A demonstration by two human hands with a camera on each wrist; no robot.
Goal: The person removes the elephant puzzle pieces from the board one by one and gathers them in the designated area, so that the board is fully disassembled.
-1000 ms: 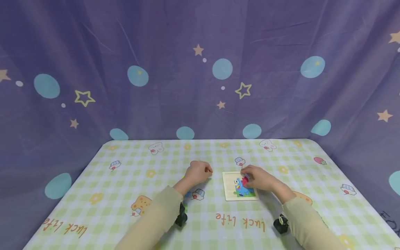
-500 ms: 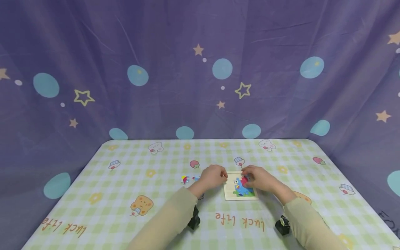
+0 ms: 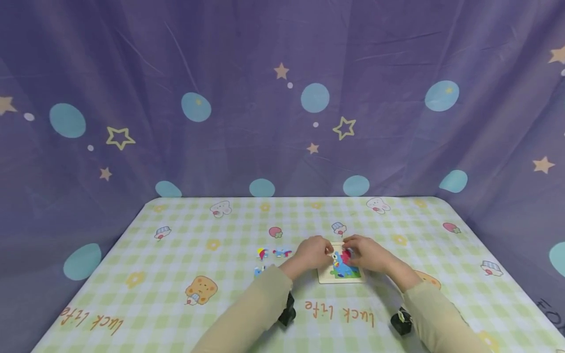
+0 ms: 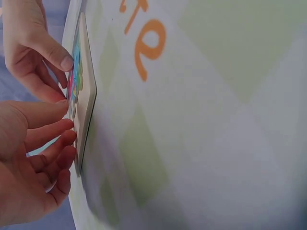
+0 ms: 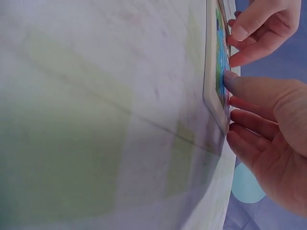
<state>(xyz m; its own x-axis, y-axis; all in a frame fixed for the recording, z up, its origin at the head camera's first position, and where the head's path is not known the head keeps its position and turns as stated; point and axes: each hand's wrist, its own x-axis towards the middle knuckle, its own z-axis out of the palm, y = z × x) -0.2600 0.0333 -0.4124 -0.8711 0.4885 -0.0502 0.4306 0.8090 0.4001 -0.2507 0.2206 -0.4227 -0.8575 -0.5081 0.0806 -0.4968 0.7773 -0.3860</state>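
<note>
A square, pale wooden puzzle board lies flat on the bench, which is covered by a white-and-green checked cloth; lying face up there, it probably gives the fingers a firm base to press against. Interlocking, glossy blue, red and green picture pieces fill the right part of the board; bare wood shows along its left and near sides, so the picture is evidently incomplete.

The bare right grip arches over the board's right side, its thumb on the picture and its other fingertips close to the far edge; that spread seems meant to keep the board and the fitted pieces from sliding. The bare left grip is bent over the board's left side, thumb and forefinger near the edge of the filled part; its place opposite the right one likely lets both work without crossing. I cannot tell whether either pinches a piece, since the fingertips screen one another.

Loose pieces lie left of the board; a yellow, red and blue one sits just beside a slim blue-and-red one, and a small blue-and-white one lies nearer the left sleeve; they are presumably there for easy reach by the left side.
</note>
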